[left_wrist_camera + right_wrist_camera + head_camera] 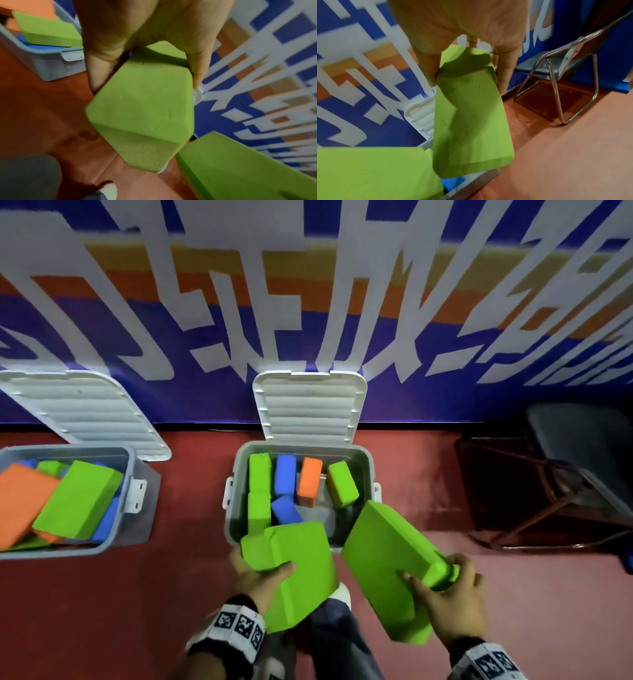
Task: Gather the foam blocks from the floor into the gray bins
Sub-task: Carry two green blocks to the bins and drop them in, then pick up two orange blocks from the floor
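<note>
My left hand [255, 571] grips a large green foam block [298, 570] just over the near rim of the middle gray bin [368, 470]. My right hand [445, 594] grips a second green block [383, 563] by its near end, tilted toward the same bin. In the left wrist view the thumb and fingers [197, 73] wrap the left green block [142, 108]. The right wrist view shows the right green block [471, 115] held from above. The bin holds several green, blue and orange blocks [310, 481].
A second gray bin [137, 515] at the left is full of orange, green and blue blocks, its white lid [85, 412] open against the banner wall. The middle bin's lid [308, 409] also stands open. A folding chair [555, 474] sits at the right. My shoe [342, 594] is below.
</note>
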Action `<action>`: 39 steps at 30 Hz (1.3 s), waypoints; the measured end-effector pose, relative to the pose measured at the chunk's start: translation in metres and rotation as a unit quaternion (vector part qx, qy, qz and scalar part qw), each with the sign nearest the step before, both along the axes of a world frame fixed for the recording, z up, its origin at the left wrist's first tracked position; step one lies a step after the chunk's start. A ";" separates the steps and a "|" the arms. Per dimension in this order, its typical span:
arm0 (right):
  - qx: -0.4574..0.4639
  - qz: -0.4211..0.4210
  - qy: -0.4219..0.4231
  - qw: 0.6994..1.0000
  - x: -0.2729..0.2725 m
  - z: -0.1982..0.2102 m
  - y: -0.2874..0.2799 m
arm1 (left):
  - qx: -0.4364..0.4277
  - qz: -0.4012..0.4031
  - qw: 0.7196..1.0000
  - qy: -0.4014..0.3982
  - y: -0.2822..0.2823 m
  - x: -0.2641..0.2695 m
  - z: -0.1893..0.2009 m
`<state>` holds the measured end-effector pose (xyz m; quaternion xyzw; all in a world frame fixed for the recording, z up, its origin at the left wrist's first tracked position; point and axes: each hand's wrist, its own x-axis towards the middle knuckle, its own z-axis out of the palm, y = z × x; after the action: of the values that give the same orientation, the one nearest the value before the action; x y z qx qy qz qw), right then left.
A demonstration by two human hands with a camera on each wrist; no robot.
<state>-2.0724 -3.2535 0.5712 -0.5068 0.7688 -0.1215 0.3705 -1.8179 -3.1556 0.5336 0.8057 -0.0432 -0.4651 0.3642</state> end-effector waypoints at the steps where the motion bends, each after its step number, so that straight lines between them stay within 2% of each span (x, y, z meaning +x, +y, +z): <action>1: 0.005 0.002 0.005 1.000 0.007 -0.016 -0.012 | 0.006 -0.008 1.000 0.003 -0.016 0.000 -0.014; 4: 0.015 0.004 0.012 1.000 0.033 -0.070 -0.049 | 0.025 -0.026 0.999 -0.012 -0.068 0.006 -0.068; 9: 0.042 0.089 0.072 0.993 0.062 -0.166 -0.093 | 0.081 -0.080 0.993 -0.032 -0.130 0.007 -0.170; 15: 0.157 0.175 0.169 0.957 0.081 -0.230 -0.124 | 0.110 -0.190 0.974 -0.048 -0.153 -0.008 -0.249; 18: 0.172 0.218 0.189 0.942 0.093 -0.251 -0.135 | 0.112 -0.242 0.963 -0.049 -0.155 -0.006 -0.272; 21: 0.185 0.267 0.216 0.921 0.107 -0.268 -0.152 | 0.122 -0.254 0.958 -0.044 -0.157 0.002 -0.291; 25: 0.194 0.287 0.230 0.910 0.115 -0.282 -0.172 | 0.121 -0.250 0.960 -0.037 -0.166 0.012 -0.302; 30: 0.224 0.296 0.237 0.898 0.116 -0.313 -0.176 | 0.077 -0.342 0.936 -0.021 -0.169 0.007 -0.305; 34: 0.210 0.292 0.244 0.900 0.123 -0.355 -0.182 | 0.093 -0.384 0.917 -0.058 -0.167 0.009 -0.319; 37: 0.212 0.230 0.218 0.925 0.127 -0.372 -0.175 | 0.093 -0.456 0.882 -0.073 -0.159 0.009 -0.323; 39: 0.166 0.195 0.219 0.942 0.126 -0.370 -0.157 | 0.099 -0.483 0.868 -0.052 -0.153 0.008 -0.326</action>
<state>-1.9460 -3.4104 0.2013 -0.5917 0.7267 0.1967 0.2884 -1.8095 -3.3082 0.2075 0.7389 -0.3996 -0.5424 0.0089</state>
